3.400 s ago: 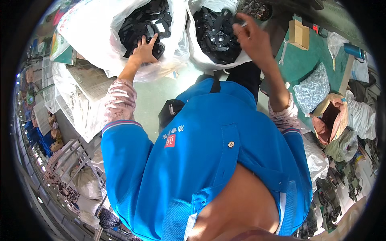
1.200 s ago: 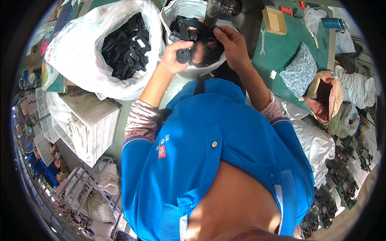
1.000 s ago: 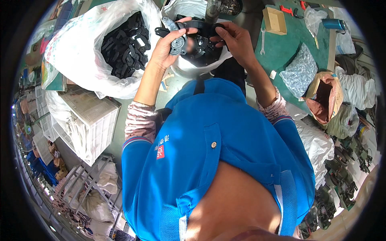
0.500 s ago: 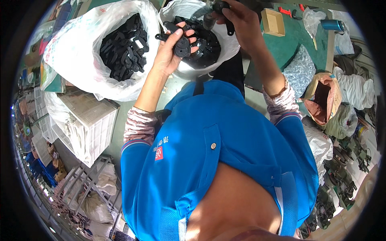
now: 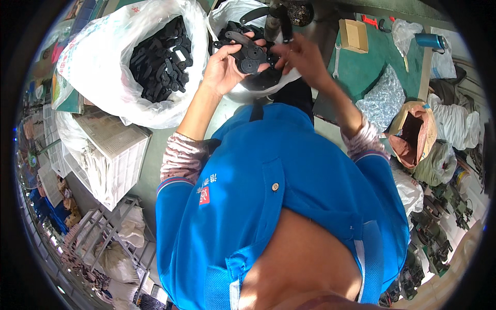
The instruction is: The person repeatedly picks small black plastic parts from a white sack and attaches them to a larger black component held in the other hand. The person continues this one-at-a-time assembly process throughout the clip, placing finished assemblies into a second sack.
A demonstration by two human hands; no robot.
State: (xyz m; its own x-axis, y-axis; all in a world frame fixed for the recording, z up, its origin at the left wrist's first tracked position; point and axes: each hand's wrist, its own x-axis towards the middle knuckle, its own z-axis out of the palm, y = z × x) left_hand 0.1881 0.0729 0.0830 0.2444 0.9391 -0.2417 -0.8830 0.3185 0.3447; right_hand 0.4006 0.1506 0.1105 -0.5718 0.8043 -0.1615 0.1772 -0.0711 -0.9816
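My left hand [image 5: 219, 72] is closed around several black plastic parts [image 5: 250, 58], each with a long arm and a round disc end. It is above a white bag [image 5: 226, 19] that holds more black parts. My right hand [image 5: 306, 61] is just right of those held parts, its fingers apart and slightly blurred, with nothing visible in them. Beyond it, at the top, a black part with spread arms [image 5: 283, 23] sits at a grey metal post [image 5: 271, 28]. How the part is seated cannot be made out.
A large white bag [image 5: 98, 62] full of black parts [image 5: 160, 62] stands at the left. A round container of small metal pieces [image 5: 299, 13] is at the top. On the green table at right are a wrench [image 5: 337, 59], a cardboard box [image 5: 353, 36] and bubble wrap [image 5: 385, 95].
My right hand has let go of the black part at the metal post and come back toward me. My left hand has shifted slightly right with its parts.
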